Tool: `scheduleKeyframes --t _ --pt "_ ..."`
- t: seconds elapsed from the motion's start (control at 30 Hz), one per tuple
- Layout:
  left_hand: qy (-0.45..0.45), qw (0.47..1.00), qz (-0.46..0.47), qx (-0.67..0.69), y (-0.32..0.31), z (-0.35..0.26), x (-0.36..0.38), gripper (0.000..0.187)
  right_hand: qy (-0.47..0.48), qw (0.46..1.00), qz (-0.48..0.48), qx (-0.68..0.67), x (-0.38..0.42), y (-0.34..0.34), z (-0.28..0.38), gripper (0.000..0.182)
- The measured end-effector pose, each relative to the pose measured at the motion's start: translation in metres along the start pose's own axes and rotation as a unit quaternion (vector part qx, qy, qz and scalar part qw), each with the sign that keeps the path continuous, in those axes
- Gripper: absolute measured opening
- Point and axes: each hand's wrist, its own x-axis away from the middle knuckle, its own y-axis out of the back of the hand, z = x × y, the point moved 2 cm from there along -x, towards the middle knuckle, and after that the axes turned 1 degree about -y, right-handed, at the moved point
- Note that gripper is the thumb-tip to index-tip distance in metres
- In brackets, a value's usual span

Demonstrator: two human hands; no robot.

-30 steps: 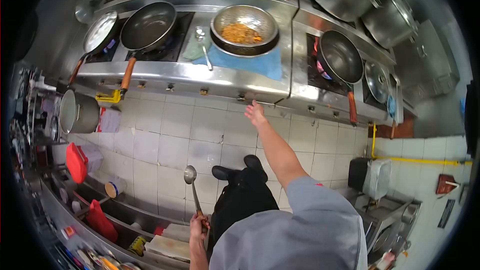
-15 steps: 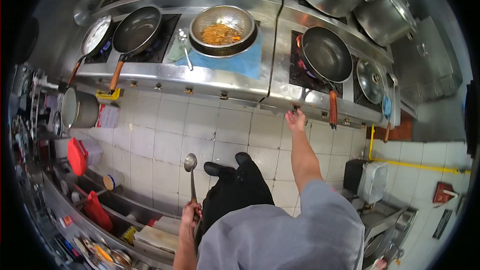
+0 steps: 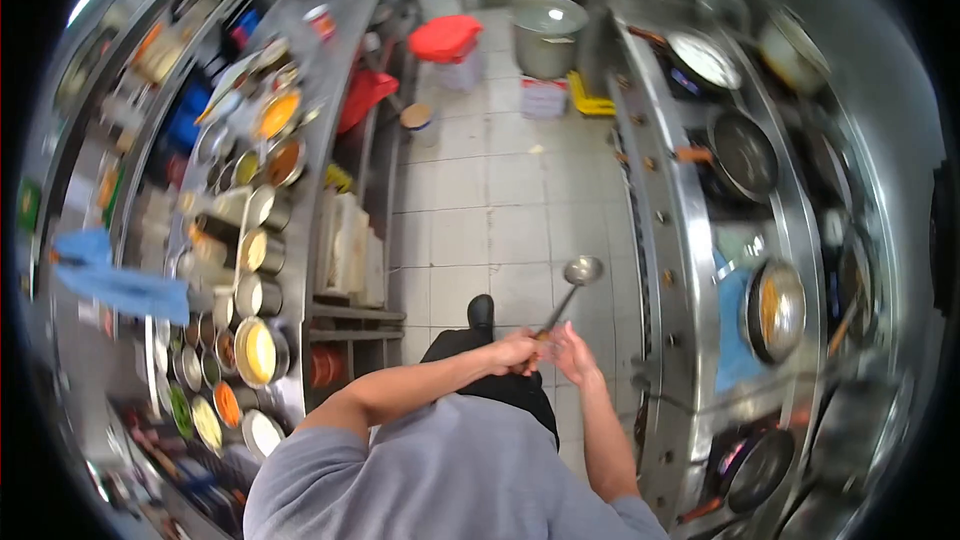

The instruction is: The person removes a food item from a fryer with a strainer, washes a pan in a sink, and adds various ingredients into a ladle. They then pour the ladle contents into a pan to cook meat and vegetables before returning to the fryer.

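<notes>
My left hand (image 3: 514, 352) is wrapped round the handle of a metal ladle (image 3: 583, 270), whose bowl points up and to the right over the floor. Right beside it, my right hand (image 3: 573, 354) has its fingers apart, close to the handle; I make out nothing in it. To the right on the stove, a metal bowl (image 3: 790, 302) with orange food rests in a dark pan beside a blue cloth (image 3: 735, 335). A black pan (image 3: 760, 470) sits on the burner nearest me.
The counter (image 3: 345, 30) on the left holds several containers of ingredients. Ahead on the tiled floor (image 3: 515, 190) stand a large pot (image 3: 548, 35), a red-lidded bin (image 3: 445, 38) and a small tub (image 3: 416, 118). More pans, one white inside (image 3: 703, 60), line the stove.
The view has swung left, so the stove now lies on the right and the counter on the left. My right hand has left the stove knob and come beside my left hand and the ladle.
</notes>
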Motion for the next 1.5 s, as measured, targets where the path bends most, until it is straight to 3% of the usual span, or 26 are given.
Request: scheduleKeyframes --t 0.03,0.07,0.13,0.17,0.23,0.27,0.3,0.33,0.37,0.43,0.53,0.57,0.6,0.67,0.7,0.8,0.93,1.0,1.07,1.13,1.17,1.2,1.27,1.3,1.4,1.5 --pt "0.004 0.999 0.042 -0.002 0.018 -0.014 0.002 0.026 -0.008 0.999 0.022 -0.037 -0.018 -0.045 0.009 0.019" --pt "0.004 0.997 0.081 -0.008 0.022 -0.018 0.004 0.024 -0.005 0.999 0.021 -0.030 -0.043 -0.047 0.014 0.017" --pt "-0.044 0.998 0.025 0.023 0.051 -0.037 0.010 0.021 0.003 1.000 0.011 -0.021 -0.116 -0.044 0.023 0.016" --pt "-0.066 0.997 -0.003 0.037 0.070 -0.049 0.011 0.020 0.007 0.999 -0.041 -0.015 -0.124 -0.066 0.039 0.020" --pt "-0.195 0.976 -0.057 -0.072 0.133 -0.060 0.013 0.017 -0.018 0.970 -0.033 0.240 -0.182 -0.033 0.063 0.017" --pt "-0.252 0.955 -0.089 -0.127 0.170 -0.061 0.018 0.016 0.113 0.875 -0.127 0.454 -0.214 0.001 0.065 0.017" --pt "-0.331 0.909 -0.185 -0.173 0.207 -0.064 0.027 0.013 0.244 0.710 -0.204 0.628 -0.235 0.020 0.065 0.017" --pt "-0.397 0.847 -0.279 -0.218 0.245 -0.067 0.043 0.010 0.322 0.647 -0.202 0.661 -0.226 0.003 0.067 0.017" --pt "-0.394 0.836 -0.338 -0.178 0.272 -0.076 0.071 0.009 0.397 0.579 -0.197 0.685 -0.210 -0.010 0.075 0.018" --pt "-0.399 0.780 -0.466 -0.123 0.334 -0.090 0.120 0.008 0.186 0.718 -0.185 0.645 -0.218 -0.034 0.090 0.018" --pt "-0.377 0.655 -0.644 -0.118 0.404 -0.093 0.186 0.011 0.226 0.692 -0.122 0.675 -0.240 -0.073 0.097 0.020" --pt "-0.378 0.613 -0.688 -0.093 0.414 -0.097 0.210 0.013 0.391 0.607 -0.074 0.689 -0.241 -0.093 0.093 0.025" --pt "-0.378 0.564 -0.731 -0.068 0.423 -0.099 0.231 0.015 0.331 0.676 -0.076 0.654 -0.245 -0.114 0.090 0.027" --pt "-0.341 0.520 -0.782 -0.039 0.439 -0.087 0.260 0.017 0.201 0.794 -0.085 0.567 -0.251 -0.160 0.085 0.032" --pt "-0.332 0.492 -0.804 -0.029 0.439 -0.086 0.277 0.016 0.171 0.810 -0.089 0.554 -0.259 -0.186 0.085 0.037" --pt "-0.311 0.411 -0.857 0.008 0.446 -0.056 0.305 0.019 0.223 0.752 -0.042 0.619 -0.300 -0.234 0.101 0.035" --pt "-0.259 0.360 -0.892 0.085 0.442 -0.029 0.335 0.019 0.175 0.767 0.051 0.615 -0.325 -0.312 0.121 0.035" --pt "-0.245 0.372 -0.890 0.093 0.443 -0.024 0.341 0.018 0.157 0.764 0.082 0.620 -0.343 -0.341 0.133 0.035" --pt "-0.211 0.451 -0.861 0.103 0.449 -0.020 0.337 0.020 0.156 0.740 0.100 0.646 -0.353 -0.365 0.144 0.035" --pt "-0.202 0.493 -0.845 -0.042 0.457 -0.037 0.319 0.031 0.163 0.717 0.113 0.668 -0.361 -0.384 0.151 0.034" --pt "-0.181 0.556 -0.810 -0.040 0.461 -0.057 0.309 0.039 0.171 0.699 0.122 0.683 -0.360 -0.394 0.153 0.035" --pt "-0.211 0.585 -0.783 -0.005 0.468 -0.074 0.292 0.048 0.164 0.695 0.130 0.688 -0.356 -0.406 0.154 0.035" --pt "-0.211 0.627 -0.745 -0.084 0.484 -0.109 0.261 0.060 0.151 0.688 0.145 0.695 -0.347 -0.429 0.154 0.035" --pt "-0.249 0.621 -0.734 -0.117 0.494 -0.121 0.247 0.064 0.150 0.692 0.153 0.689 -0.346 -0.435 0.154 0.036" --pt "-0.262 0.630 -0.723 -0.110 0.525 -0.141 0.220 0.034 0.156 0.695 0.174 0.680 -0.340 -0.448 0.155 0.037" --pt "-0.317 0.495 -0.806 -0.067 0.544 -0.141 0.224 0.018 0.164 0.689 0.184 0.682 -0.327 -0.461 0.160 0.038"
